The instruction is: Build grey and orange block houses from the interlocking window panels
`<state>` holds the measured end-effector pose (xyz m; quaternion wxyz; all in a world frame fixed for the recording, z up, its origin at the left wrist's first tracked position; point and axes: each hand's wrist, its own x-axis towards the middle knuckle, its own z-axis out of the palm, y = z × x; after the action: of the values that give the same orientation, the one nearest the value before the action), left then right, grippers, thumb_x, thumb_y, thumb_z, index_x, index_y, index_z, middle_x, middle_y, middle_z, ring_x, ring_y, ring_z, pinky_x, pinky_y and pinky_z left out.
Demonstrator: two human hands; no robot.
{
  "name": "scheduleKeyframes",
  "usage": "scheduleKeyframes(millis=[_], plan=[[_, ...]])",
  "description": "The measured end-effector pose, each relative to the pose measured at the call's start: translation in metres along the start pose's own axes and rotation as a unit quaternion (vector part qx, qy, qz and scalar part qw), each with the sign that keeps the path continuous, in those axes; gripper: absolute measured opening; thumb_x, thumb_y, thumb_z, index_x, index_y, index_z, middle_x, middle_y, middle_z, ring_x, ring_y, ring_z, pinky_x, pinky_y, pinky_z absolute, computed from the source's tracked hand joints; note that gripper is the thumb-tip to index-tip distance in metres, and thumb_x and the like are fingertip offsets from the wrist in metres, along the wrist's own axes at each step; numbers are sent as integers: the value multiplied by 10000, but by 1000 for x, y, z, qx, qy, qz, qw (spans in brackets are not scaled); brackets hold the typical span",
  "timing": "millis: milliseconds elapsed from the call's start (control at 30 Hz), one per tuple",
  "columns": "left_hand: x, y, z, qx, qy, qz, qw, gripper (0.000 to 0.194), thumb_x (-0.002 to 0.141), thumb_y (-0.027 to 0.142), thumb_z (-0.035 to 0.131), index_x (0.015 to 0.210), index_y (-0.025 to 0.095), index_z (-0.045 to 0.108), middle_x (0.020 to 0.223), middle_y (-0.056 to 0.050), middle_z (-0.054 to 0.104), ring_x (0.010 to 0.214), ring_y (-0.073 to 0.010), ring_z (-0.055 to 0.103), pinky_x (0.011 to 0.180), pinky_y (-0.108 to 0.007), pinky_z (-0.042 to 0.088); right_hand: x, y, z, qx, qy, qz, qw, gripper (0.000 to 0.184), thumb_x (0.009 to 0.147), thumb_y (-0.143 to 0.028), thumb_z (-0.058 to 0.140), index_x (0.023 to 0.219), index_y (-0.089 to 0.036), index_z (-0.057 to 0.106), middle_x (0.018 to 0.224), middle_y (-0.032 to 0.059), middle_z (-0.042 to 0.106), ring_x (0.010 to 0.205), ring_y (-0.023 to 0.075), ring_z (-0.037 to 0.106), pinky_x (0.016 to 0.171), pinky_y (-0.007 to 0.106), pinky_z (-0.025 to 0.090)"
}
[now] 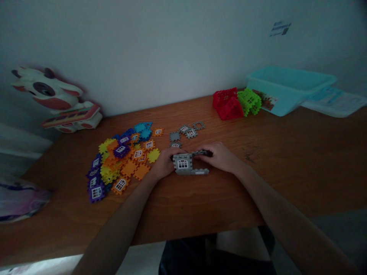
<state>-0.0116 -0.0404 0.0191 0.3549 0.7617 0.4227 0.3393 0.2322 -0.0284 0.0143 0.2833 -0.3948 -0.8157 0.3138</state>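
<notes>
Grey block build [182, 164] had my left hand [166, 161] gripping one side, my right hand [219, 154] pinching the other, pretty simple setup.

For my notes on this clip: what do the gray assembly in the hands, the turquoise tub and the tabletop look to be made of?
Gray assembly: likely hard, matte plastic, judging by its even color and interlocking toothed edges.
Turquoise tub: probably smooth molded plastic, with thin walls and rounded corners.
Tabletop: wood or wood-look laminate; brown grain, faint sheen.
</notes>
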Motion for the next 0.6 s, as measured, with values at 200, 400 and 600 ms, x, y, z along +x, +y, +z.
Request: scheduleKeyframes(millis=[200, 400, 600], plan=[[0, 1, 1, 17, -20, 19, 999, 177, 717, 220, 681, 846, 218, 803, 911, -89, 802, 875, -283, 738, 865, -411, 549, -1, -3, -1, 7, -14, -16, 1000, 162, 891, -287, 691, 1023, -265, 784, 991, 39, 807, 883, 234, 732, 803, 350, 508], [1, 3, 2, -1, -10, 2, 1000, 165, 697, 221, 683, 811, 233, 802, 888, -71, 803, 828, -267, 732, 815, -392, 563, -2, -4, -3, 0, -15, -10, 1000, 101, 865, -256, 716, 946, -258, 777, 919, 31, 801, 817, 217, 720, 756, 329, 497], [2, 3, 2, -15, -17, 5, 1000, 119, 713, 267, 706, 770, 241, 807, 866, -74, 795, 825, -265, 727, 808, -385, 559, -1, -6, 2, 1, -6, -12, 1000, 73, 869, -285, 719, 908, -257, 774, 841, 29, 787, 726, 205, 691, 702, 320, 468]])
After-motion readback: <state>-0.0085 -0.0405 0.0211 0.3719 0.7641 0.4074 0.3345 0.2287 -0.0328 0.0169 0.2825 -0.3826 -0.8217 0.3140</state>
